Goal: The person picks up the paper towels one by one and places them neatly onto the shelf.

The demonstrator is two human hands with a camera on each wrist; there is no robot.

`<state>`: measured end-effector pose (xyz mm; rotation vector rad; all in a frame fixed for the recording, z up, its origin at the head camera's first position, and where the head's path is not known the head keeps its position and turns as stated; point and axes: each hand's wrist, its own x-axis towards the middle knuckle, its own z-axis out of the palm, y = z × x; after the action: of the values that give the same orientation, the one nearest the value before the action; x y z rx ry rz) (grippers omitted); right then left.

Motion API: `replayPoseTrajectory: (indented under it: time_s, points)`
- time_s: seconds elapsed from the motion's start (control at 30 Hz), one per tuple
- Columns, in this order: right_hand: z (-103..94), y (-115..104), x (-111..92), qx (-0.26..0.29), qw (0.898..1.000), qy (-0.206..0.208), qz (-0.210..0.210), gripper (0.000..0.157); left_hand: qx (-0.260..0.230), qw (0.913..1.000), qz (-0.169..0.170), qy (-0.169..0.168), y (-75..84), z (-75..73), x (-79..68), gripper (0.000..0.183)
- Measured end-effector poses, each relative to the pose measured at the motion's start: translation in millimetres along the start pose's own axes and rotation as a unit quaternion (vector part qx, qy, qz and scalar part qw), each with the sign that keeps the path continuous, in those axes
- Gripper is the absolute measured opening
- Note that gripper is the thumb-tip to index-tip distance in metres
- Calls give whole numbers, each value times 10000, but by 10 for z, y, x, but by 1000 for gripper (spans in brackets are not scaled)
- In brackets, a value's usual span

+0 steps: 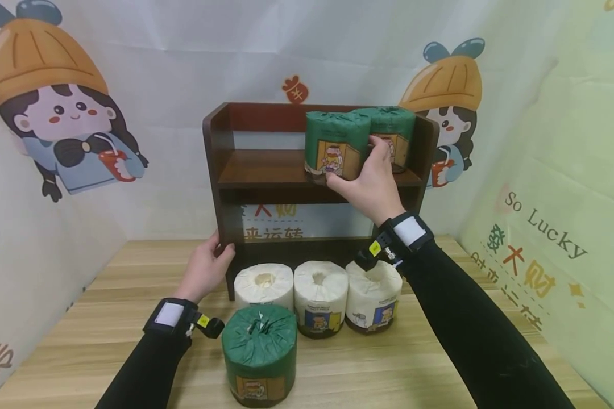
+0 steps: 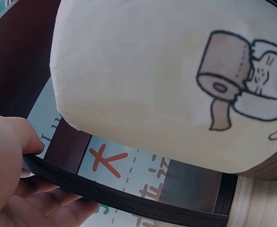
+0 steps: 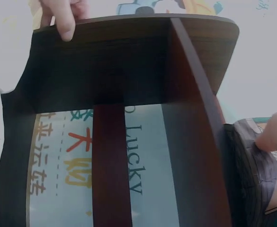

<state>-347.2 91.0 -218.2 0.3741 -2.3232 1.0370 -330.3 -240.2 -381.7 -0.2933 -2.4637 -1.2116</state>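
My right hand (image 1: 370, 182) holds a green-wrapped toilet paper roll (image 1: 332, 136) at the front of the upper level of a dark brown wooden shelf (image 1: 266, 167). Thumb and fingers are around its lower right part. Behind it to the right, a second green roll (image 1: 404, 128) stands on that level, partly hidden. Low on the shelf's left side panel (image 1: 220, 182), my left hand (image 1: 207, 267) grips the edge; the left wrist view shows the thumb (image 2: 22, 135) on one face and the fingers on the other. In the right wrist view, the held roll's dark base (image 3: 254, 161) shows beside the shelf board.
Three white-wrapped rolls stand in a row before the shelf: left (image 1: 263, 284), middle (image 1: 320, 295) and right (image 1: 376, 298). Another green roll (image 1: 260, 355) stands nearer me on the wooden table (image 1: 389, 369). A printed cloth (image 1: 184, 74) hangs behind the shelf.
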Motion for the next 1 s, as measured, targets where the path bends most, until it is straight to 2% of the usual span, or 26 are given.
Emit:
replayPoseTrajectory:
  time_s: [0.17,0.4,0.7,1.0]
  points:
    - [46,22,2,-212,9995,246,-6,101,14,10000,55,8,-8,4,15,49]
    - [67,21,17,-246,9995,131,136,87,19,9998,163,79,10,3,7,46]
    - [124,-24,97,-820,9962,145,266,86,-19,9999,157,50,10,-4,-2,47]
    - [161,9,83,-708,9966,162,377,81,-74,9999,93,45,11,-13,-12,48]
